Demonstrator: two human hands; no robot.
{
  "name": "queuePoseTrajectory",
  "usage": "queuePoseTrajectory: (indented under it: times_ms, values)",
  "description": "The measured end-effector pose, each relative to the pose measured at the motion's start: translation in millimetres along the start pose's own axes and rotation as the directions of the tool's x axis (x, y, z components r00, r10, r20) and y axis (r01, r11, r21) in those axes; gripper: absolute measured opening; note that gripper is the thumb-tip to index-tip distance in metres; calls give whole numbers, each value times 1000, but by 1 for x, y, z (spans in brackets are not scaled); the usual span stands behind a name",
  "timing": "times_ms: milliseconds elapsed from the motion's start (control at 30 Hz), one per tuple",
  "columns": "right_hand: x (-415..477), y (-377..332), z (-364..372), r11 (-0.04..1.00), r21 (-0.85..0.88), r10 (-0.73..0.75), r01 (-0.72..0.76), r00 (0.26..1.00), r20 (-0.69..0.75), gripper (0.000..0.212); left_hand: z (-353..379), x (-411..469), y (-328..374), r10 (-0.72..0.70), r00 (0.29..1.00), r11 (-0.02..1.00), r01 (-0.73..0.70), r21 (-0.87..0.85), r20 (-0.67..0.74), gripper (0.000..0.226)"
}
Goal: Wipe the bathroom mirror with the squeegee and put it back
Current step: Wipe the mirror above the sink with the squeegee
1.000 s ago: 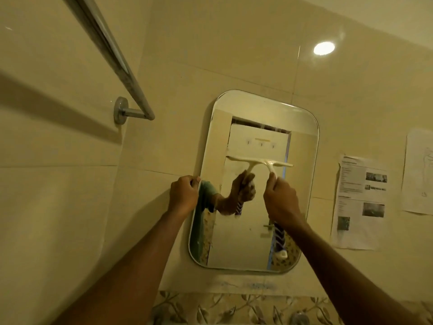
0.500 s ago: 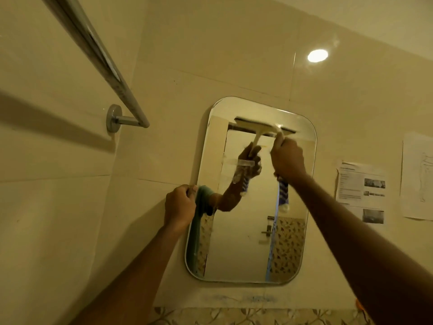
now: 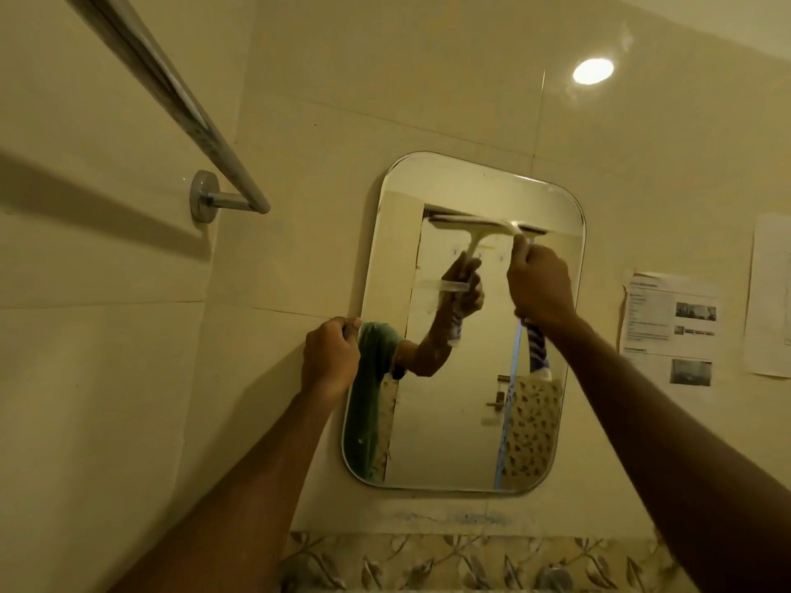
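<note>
A rounded rectangular mirror (image 3: 453,421) hangs on the tiled wall. My right hand (image 3: 540,284) grips the handle of a white squeegee (image 3: 520,228), whose blade lies flat against the upper part of the glass. Most of the handle is hidden inside my fist. The reflection shows the blade and the gripping hand. My left hand (image 3: 330,357) holds the mirror's left edge at mid height, fingers curled round the rim.
A chrome towel rail (image 3: 179,109) juts from the left wall above my left arm. Printed paper sheets (image 3: 670,327) are stuck to the wall right of the mirror. A leaf-pattern tile border (image 3: 471,558) runs below it.
My right hand carried the squeegee up from the mirror's middle to its upper part, then shifted slightly down. My left hand stayed on the mirror's edge.
</note>
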State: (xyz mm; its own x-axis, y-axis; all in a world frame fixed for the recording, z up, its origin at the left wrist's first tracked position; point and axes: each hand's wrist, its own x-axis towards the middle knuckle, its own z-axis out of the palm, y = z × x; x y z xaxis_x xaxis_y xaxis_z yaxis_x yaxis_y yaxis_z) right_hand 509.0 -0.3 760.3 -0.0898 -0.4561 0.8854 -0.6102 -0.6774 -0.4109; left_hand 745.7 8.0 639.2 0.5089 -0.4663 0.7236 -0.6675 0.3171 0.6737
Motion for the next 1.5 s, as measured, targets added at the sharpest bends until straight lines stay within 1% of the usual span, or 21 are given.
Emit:
queuePoseTrajectory:
  times_ms: [67,133,200,300,367,467,567,633,733,800,900,1000,1067,1133,1200,1333,1400,1500]
  values:
    - [5,1,2,1000,-10,5,-5,1000,11,48,1,1,-1,1,1000,1000,-1,-1,0,34]
    - [-11,11,8,1000,-6,13,-12,999,49,47,2,1,-1,-4,1000,1000,4,-12,2,33]
    - [-44,26,17,1000,-22,17,-15,997,71,45,1,0,-1,-8,1000,1000,9,-30,4,32]
    - [-100,45,25,995,-92,44,-37,996,73,44,0,-1,-1,1,1000,999,0,-46,11,33]
    - [-120,49,25,994,-98,51,-40,992,114,46,-1,0,0,1,1000,999,-1,-32,6,35]
    - [-100,39,17,996,-75,52,-43,992,115,48,0,-1,1,-6,1000,1000,6,-10,-4,35]
    - [-47,19,9,998,10,55,-55,996,65,47,0,-2,0,-11,1000,999,11,-30,4,33]
    - [-18,7,5,998,30,52,-52,998,26,48,-1,-2,0,-14,1000,999,14,-29,13,33]
    - [-15,12,9,999,26,42,-43,999,22,47,0,0,-2,-3,1000,1000,4,-31,14,33]
    - [-43,27,19,999,18,43,-44,998,53,46,1,0,-3,5,1000,999,-5,-33,12,33]
    - [-109,59,39,995,-61,82,-79,995,54,47,0,1,-3,20,1000,999,-20,-26,9,34]
    - [-169,78,45,992,-57,119,-113,988,101,46,-1,-1,-2,30,1000,999,-30,-13,5,35]
    - [-187,81,40,991,-51,129,-122,981,145,46,-1,-2,-1,32,999,999,-32,-7,-5,35]
    - [-180,74,31,994,-29,109,-106,983,150,49,-2,-2,1,24,1000,1000,-24,-1,-9,35]
    - [-153,61,24,997,-9,73,-73,987,142,49,-2,-3,1,15,1000,1000,-15,3,-7,35]
    - [-91,41,21,999,10,39,-39,997,74,46,-4,-4,3,5,1000,1000,-5,-11,11,34]
    - [-89,42,26,999,-2,45,-45,997,56,44,-5,-3,3,19,1000,1000,-19,-5,21,35]
    - [-131,61,43,996,-51,82,-79,995,52,47,-6,-1,3,29,999,1000,-29,-9,41,35]
